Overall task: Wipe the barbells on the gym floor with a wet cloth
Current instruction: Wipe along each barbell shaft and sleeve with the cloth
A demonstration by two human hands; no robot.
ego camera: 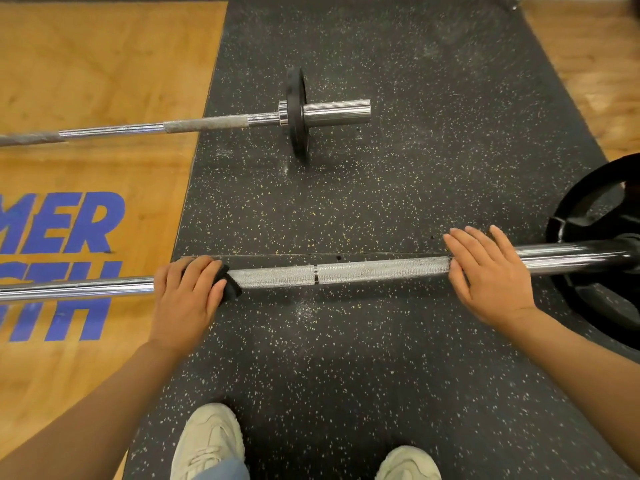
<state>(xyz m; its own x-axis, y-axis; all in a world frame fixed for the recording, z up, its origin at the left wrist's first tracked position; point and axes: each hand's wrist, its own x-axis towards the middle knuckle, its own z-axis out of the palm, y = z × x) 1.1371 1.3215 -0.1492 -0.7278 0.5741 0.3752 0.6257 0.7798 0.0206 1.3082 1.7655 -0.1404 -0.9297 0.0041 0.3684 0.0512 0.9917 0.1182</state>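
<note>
The near barbell [346, 271] lies crosswise on the floor [346, 375] before the shoes, left hand [187, 292] clamping a dark cloth [230, 285] around it, right hand [491, 275] resting flat, open, farther along toward the plate [595, 216].

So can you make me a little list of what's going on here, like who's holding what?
left hand: wrapped over a dark cloth on the near barbell
right hand: flat, palm down on the same bar, no cloth
near barbell plate: big, black, at the right end
far barbell: untouched, small black plate on it
floor: speckled black rubber mat, wooden platform at left
shoes: pale, at the bottom edge
</note>
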